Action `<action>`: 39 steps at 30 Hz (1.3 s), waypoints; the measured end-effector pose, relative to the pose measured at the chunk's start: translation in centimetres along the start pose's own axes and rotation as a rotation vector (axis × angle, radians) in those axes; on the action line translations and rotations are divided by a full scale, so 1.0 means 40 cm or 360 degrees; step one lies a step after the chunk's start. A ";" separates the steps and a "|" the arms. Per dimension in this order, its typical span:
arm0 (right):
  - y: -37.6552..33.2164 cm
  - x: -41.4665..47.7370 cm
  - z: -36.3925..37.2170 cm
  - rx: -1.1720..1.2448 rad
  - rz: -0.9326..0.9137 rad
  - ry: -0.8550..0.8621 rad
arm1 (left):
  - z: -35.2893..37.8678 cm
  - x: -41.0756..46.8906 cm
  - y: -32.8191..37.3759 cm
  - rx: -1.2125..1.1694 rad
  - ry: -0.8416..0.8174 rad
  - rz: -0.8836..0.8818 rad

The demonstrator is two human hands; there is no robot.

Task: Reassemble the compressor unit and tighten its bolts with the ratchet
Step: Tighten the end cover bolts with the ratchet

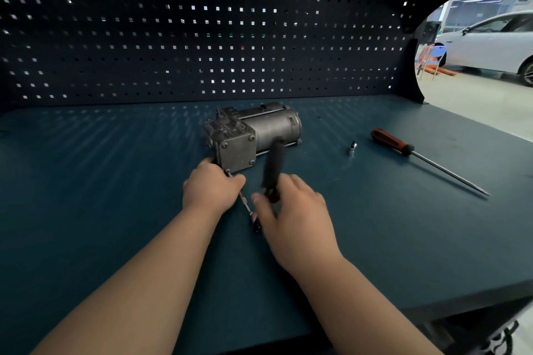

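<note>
Two grips closed: left hand (212, 190) pinches thin steel extension bar (245, 202) at grey metal compressor unit (248, 135); right hand (291, 210) wraps black-handled ratchet (274, 170).

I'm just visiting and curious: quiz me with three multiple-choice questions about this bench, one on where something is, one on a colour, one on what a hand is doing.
1. Where does the screwdriver lie relative to the compressor unit?
A. to its left
B. to its right
C. on top of it

2. What colour is the screwdriver's handle?
A. red and black
B. yellow
C. green

3. What is the right hand doing?
A. resting flat
B. gripping the ratchet
C. holding the screwdriver

Answers:
1 B, it lies on the workbench right of the unit.
2 A, a red grip with a black collar.
3 B, its fingers wrap the black handle.
</note>
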State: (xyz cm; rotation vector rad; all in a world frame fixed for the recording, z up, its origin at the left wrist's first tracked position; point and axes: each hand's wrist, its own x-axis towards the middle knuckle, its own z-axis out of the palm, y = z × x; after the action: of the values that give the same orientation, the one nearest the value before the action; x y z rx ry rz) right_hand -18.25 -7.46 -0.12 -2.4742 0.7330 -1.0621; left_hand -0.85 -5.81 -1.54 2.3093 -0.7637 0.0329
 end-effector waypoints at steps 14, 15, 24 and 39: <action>-0.003 0.005 0.012 0.0219 0.0156 -0.0001 | 0.005 0.008 -0.005 0.0040 0.0013 0.0020; 0.013 0.011 0.010 0.0389 0.0413 -0.0001 | 0.007 0.009 -0.007 0.0049 0.0041 0.0023; 0.064 0.039 -0.012 0.1002 0.1143 -0.0202 | 0.015 0.008 -0.007 0.0065 0.0079 -0.0002; -0.067 -0.024 0.041 -0.0463 -0.0561 0.0022 | -0.001 0.000 0.008 -0.0117 0.0001 -0.0064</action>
State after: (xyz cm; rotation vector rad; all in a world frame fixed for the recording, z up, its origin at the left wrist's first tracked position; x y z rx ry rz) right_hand -16.75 -4.56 -0.42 -2.9276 0.4933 -1.1617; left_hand -1.03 -5.97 -1.32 2.2540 -0.7060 -0.0122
